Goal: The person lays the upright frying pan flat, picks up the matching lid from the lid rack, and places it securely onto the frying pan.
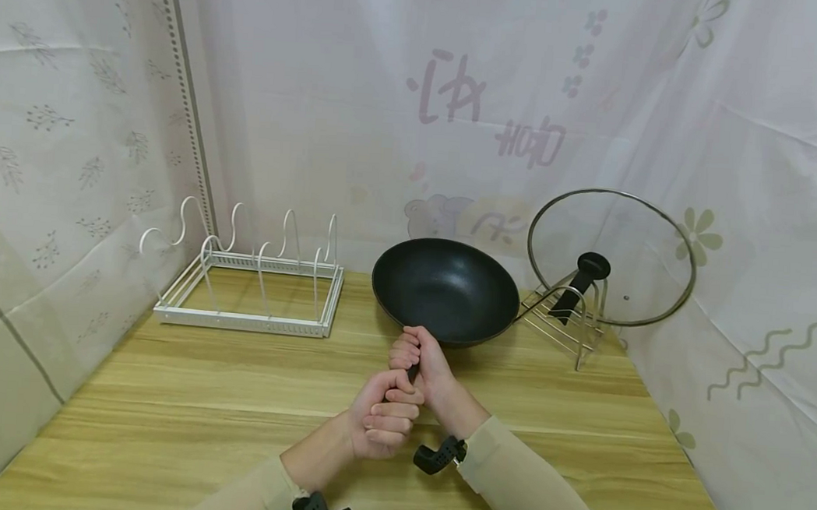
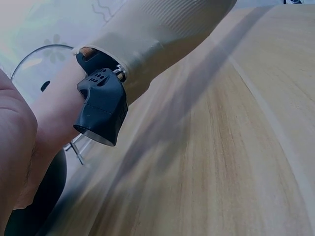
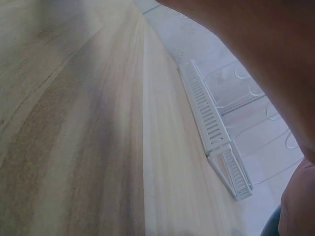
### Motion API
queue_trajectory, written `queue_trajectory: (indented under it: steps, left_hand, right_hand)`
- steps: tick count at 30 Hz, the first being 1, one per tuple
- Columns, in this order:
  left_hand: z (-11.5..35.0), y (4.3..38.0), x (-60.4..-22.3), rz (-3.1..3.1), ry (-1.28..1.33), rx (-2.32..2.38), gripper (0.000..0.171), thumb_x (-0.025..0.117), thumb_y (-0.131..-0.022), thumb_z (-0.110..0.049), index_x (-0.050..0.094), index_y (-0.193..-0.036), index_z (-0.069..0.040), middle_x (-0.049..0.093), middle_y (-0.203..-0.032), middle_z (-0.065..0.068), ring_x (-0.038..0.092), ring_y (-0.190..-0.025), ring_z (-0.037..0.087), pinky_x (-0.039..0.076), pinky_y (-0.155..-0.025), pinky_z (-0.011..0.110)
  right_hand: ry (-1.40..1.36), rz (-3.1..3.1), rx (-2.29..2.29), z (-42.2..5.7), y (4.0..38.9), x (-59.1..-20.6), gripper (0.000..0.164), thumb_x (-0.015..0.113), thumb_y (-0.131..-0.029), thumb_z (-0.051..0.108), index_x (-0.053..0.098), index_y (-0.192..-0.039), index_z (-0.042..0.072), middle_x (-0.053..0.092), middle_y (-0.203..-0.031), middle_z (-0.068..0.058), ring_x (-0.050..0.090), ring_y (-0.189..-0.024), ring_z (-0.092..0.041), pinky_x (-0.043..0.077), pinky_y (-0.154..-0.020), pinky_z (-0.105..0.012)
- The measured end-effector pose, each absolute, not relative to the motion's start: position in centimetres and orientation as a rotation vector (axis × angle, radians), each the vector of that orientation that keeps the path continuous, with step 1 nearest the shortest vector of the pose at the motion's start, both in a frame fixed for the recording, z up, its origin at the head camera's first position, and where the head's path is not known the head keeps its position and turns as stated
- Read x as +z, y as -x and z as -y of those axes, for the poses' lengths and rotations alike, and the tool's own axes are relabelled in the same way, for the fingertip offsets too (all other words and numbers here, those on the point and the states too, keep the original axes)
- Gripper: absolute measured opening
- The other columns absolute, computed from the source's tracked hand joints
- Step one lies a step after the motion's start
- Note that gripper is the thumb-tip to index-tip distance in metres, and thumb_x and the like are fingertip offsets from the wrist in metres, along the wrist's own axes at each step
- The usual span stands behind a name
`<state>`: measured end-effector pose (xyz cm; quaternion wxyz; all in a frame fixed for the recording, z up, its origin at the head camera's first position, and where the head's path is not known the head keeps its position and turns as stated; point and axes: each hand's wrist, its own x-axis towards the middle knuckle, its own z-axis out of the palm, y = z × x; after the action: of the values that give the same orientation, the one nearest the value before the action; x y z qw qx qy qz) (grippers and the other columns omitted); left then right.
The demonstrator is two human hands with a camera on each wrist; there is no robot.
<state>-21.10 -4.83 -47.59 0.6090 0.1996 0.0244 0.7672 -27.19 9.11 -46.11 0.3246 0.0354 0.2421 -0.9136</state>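
Observation:
A black wok [image 1: 446, 288] is in the middle of the head view, its bowl opening up and toward me. My right hand [image 1: 429, 369] grips its dark handle [image 1: 412, 372] close to the bowl. Lower on the same handle, my left hand [image 1: 386, 415] is wrapped round it with curled fingers. Most of the handle is hidden inside both hands. Part of the dark wok [image 2: 54, 189] shows behind the right forearm in the left wrist view. Whether the wok's base touches the table cannot be told.
On the left of the wooden table [image 1: 230, 423] stands a white rack [image 1: 243, 323] with curved wire dividers. To the right, a glass lid [image 1: 640, 261] with a black knob leans in a small wire stand [image 1: 578, 347]. Patterned curtains [image 1: 361, 112] hang behind and at both sides.

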Motion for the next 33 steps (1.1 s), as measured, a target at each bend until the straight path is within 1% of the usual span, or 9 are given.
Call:
queue_trajectory:
  steps: [5, 9, 13, 19, 26, 29, 33]
  left_hand:
    - [4.8, 21.1, -47.8, -0.056, -0.456, 1.770, 0.038, 0.041, -0.105, -0.021, 0.023, -0.072, -0.024, 0.021, -0.053, -0.011, 0.026, -0.038, 0.004, 0.016, -0.039, 0.015]
    - [4.7, 21.1, -47.9, -0.055, -0.457, 1.765, 0.038, 0.042, -0.105, -0.021, 0.023, -0.072, -0.024, 0.021, -0.053, -0.011, 0.026, -0.038, 0.004, 0.017, -0.039, 0.015]
    - [4.7, 21.1, -48.1, -0.061, -0.454, 1.766, 0.038, 0.041, -0.105, -0.021, 0.023, -0.072, -0.024, 0.021, -0.053, -0.011, 0.027, -0.038, 0.004, 0.017, -0.039, 0.015]
    - [4.6, 21.1, -48.2, -0.057, -0.440, 1.761, 0.037, 0.041, -0.104, -0.021, 0.023, -0.072, -0.024, 0.021, -0.053, -0.011, 0.026, -0.039, 0.004, 0.017, -0.040, 0.015]
    - [4.7, 21.1, -48.3, -0.054, -0.418, 1.755, 0.038, 0.042, -0.104, -0.021, 0.023, -0.071, -0.025, 0.021, -0.053, -0.011, 0.027, -0.039, 0.004, 0.017, -0.040, 0.015]
    - [4.7, 21.2, -48.4, -0.053, -0.418, 1.746, 0.038, 0.042, -0.104, -0.021, 0.023, -0.071, -0.025, 0.021, -0.053, -0.011, 0.026, -0.039, 0.004, 0.016, -0.040, 0.015]
    - [4.8, 21.2, -48.5, -0.063, -0.418, 1.745, 0.039, 0.042, -0.104, -0.021, 0.022, -0.071, -0.024, 0.020, -0.054, -0.011, 0.026, -0.039, 0.004, 0.015, -0.040, 0.015]
  right_hand:
    - [-0.094, -0.622, -2.382, -9.2, 27.3, -46.4, 0.054, 0.028, -0.119, 0.025, 0.034, -0.065, 0.021, 0.042, -0.052, 0.009, 0.048, -0.043, -0.006, 0.037, -0.047, -0.014]
    - [-0.086, -0.595, -2.379, -9.3, 27.3, -46.5, 0.055, 0.030, -0.119, 0.025, 0.036, -0.064, 0.020, 0.043, -0.052, 0.007, 0.046, -0.044, -0.006, 0.042, -0.047, -0.016]
    - [-0.079, -0.591, -2.374, -9.4, 27.2, -46.5, 0.057, 0.028, -0.119, 0.025, 0.038, -0.063, 0.019, 0.044, -0.052, 0.007, 0.043, -0.044, -0.005, 0.045, -0.047, -0.018]
    - [-0.104, -0.598, -2.378, -9.4, 27.1, -46.7, 0.056, 0.031, -0.118, 0.023, 0.039, -0.063, 0.019, 0.044, -0.053, 0.007, 0.042, -0.044, -0.005, 0.045, -0.047, -0.018]
    - [-0.104, -0.617, -2.379, -9.4, 27.1, -46.8, 0.058, 0.027, -0.119, 0.026, 0.039, -0.062, 0.019, 0.043, -0.052, 0.008, 0.044, -0.044, -0.005, 0.043, -0.047, -0.016]
    - [-0.125, -0.648, -2.380, -9.3, 27.2, -47.0, 0.057, 0.028, -0.119, 0.026, 0.038, -0.062, 0.020, 0.043, -0.052, 0.009, 0.045, -0.044, -0.005, 0.041, -0.047, -0.015]
    - [-0.151, -0.727, -2.395, -9.2, 27.2, -47.3, 0.055, 0.033, -0.118, 0.024, 0.039, -0.063, 0.021, 0.042, -0.053, 0.010, 0.046, -0.045, -0.004, 0.040, -0.051, -0.014]
